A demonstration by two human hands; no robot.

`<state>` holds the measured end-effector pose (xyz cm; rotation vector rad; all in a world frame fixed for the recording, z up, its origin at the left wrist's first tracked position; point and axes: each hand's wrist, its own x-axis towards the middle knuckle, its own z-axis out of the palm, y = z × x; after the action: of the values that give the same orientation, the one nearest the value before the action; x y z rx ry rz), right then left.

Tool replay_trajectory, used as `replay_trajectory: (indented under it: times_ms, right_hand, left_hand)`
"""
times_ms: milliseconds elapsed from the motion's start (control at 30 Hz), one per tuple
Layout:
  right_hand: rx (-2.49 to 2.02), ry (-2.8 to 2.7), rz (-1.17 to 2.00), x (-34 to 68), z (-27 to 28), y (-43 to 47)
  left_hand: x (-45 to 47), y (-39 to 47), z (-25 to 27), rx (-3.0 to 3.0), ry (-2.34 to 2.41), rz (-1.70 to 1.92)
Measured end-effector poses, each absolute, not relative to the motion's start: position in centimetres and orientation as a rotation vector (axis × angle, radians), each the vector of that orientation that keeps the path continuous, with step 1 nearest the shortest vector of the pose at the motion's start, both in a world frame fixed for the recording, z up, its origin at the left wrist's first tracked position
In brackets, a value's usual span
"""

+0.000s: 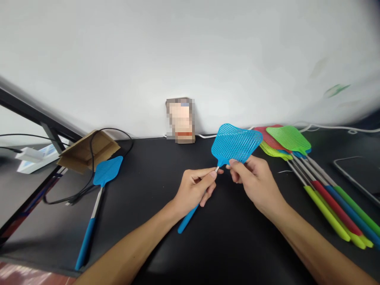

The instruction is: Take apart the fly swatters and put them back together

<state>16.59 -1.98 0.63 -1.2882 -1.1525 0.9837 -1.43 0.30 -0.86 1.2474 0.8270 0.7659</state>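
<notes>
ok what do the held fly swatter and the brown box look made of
Held fly swatter: blue head, probably moulded plastic, given its perforated mesh; shaft, seemingly smooth metal, from its silvery shine; grip, matte plastic or rubber, unclear which. Brown box: likely cardboard, dull with folded panels.

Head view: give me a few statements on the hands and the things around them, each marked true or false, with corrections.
1. The left hand holds a blue perforated flyswatter below its head. True.
2. The right hand lies flat on the black table. False: its thumb and fingers are at the lower edge of that head.
3. A second blue flyswatter lies beside a brown cardboard box. True.
4. The pile of flyswatters on the right has only green handles. False: red and blue handles show too.
</notes>
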Motion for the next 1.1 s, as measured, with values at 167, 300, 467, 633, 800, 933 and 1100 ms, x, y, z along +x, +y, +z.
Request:
replay_trajectory:
  times_ms: [167, 300, 467, 633, 800, 933, 1100]
  right_hand:
    - [-1.365, -1.180, 0.879, 16.0, 1.2, -2.6]
    - [-1.190, -0.987, 1.287, 16.4, 0.6, -1.8]
    - [-1.067, -0.665, 1.492, 17.5, 0.2, -0.6]
    - [-0.948, -0.712, 1.392, 18.1, 0.4, -0.7]
    - [-0.961, -0.805, 1.206, 18.1, 0.9, -1.0]
    - [-1.111, -0.918, 0.912, 17.8, 1.3, -1.7]
    - [-1.323, -1.088, 0.536, 17.5, 2.0, -3.2]
  left_hand:
    - [-1.4, 0.2, -0.7, 1.274, 0.790, 0.719]
    - [-1.6, 0.9, -0.9, 0.949, 0.534, 0.715]
    - [-1.9, 1.2, -0.8, 0.697, 0.363, 0.599]
    - [-2.0, 1.0, -0.9, 0.810, 0.369, 0.532]
    - [-2.0, 1.0, -0.9, 0.840, 0.437, 0.636]
    - [-1.7, 0.7, -0.8, 0.905, 0.499, 0.671]
    - [-1.6, -0.1, -0.8, 1.057, 0.614, 0.620]
